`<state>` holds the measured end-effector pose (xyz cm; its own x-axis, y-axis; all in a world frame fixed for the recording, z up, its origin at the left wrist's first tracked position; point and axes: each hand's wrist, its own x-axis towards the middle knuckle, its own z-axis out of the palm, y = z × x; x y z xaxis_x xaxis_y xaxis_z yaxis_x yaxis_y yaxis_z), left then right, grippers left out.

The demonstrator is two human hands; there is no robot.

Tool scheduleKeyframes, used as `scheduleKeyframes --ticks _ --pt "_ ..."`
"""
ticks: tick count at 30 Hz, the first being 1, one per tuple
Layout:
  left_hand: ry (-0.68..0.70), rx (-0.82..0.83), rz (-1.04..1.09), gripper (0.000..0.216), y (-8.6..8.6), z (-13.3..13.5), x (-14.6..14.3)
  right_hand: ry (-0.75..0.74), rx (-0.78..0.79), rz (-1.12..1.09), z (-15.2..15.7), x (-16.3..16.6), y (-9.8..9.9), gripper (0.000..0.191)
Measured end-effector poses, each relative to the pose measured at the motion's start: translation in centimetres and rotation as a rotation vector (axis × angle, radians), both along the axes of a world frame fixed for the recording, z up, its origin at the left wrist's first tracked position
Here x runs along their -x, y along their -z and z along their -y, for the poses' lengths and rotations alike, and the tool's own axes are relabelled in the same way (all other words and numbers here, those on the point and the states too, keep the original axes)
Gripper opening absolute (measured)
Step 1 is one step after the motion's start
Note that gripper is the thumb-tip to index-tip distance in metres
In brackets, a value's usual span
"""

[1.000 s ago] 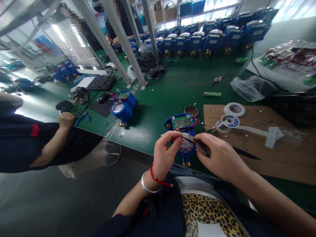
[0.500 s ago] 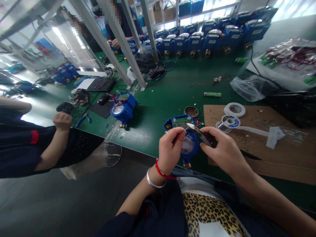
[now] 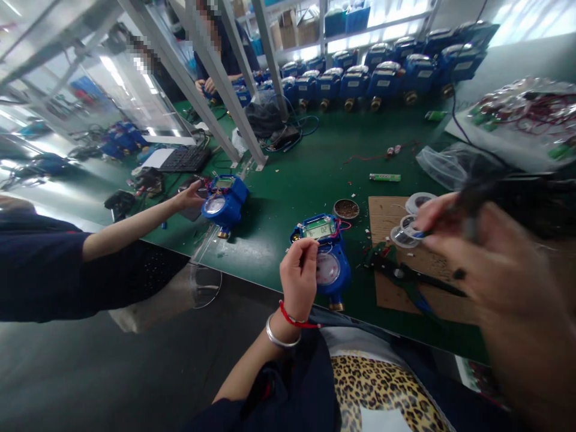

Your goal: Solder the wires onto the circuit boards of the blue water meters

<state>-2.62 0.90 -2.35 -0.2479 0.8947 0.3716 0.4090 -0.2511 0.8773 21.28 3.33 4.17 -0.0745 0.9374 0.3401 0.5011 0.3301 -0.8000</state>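
Observation:
A blue water meter [image 3: 344, 267] sits in front of me, with its top housing uncovered, a lit digital display [image 3: 320, 230] and red wires beside it. At its near-left side, my left hand [image 3: 299, 273] pinches the end of a thin pale wire [image 3: 324, 245] over the meter. My right hand [image 3: 481, 258] is raised over the cardboard, smeared by motion, its fingers closed round something dark that I cannot make out. Below and left of it, dark-handled pliers [image 3: 399, 273] rest across the cardboard's left edge.
Solder spool [image 3: 407, 231] and white tape roll [image 3: 419, 201] lie on cardboard [image 3: 382, 294]. A small round tin [image 3: 346, 209] and green battery [image 3: 384, 177] are nearby. At left, a co-worker's hand [image 3: 191, 195] reaches another blue meter [image 3: 227, 198]. Several meters line the back.
My right hand has let go of the pliers, now on the cardboard, and moved right, closed on something dark. The meter shifted slightly left. The co-worker's hand reached forward to the other meter.

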Motion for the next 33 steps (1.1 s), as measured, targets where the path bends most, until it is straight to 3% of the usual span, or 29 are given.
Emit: scheduleKeyframes --ticks 3,7,11,17,20,27,33 --pt "0.016 0.014 0.037 0.014 -0.3 0.1 -0.8 -0.231 0.096 0.036 0.8 4.0 1.4 0.013" --pt "0.051 0.032 0.098 0.011 -0.6 0.3 -1.5 -0.318 -0.047 0.197 1.3 7.6 3.9 0.021" --pt "0.042 0.049 0.153 0.012 -0.5 0.4 -1.5 -0.209 -0.173 0.235 1.0 8.2 4.9 0.017" --pt "0.055 0.044 0.142 0.010 -0.7 0.3 -1.6 -0.179 -0.211 0.272 0.7 8.1 4.9 0.015" --pt "0.080 0.053 0.125 0.008 -1.1 0.4 -1.6 -0.085 -0.229 0.223 0.8 7.8 5.1 0.017" --pt "0.167 0.018 -0.279 0.008 -1.7 -0.2 -1.4 0.085 0.010 0.030 1.1 7.3 4.4 0.005" --pt "0.223 -0.015 -0.335 0.018 -1.8 -0.6 -1.8 0.088 0.072 -0.135 1.3 8.4 3.4 0.009"
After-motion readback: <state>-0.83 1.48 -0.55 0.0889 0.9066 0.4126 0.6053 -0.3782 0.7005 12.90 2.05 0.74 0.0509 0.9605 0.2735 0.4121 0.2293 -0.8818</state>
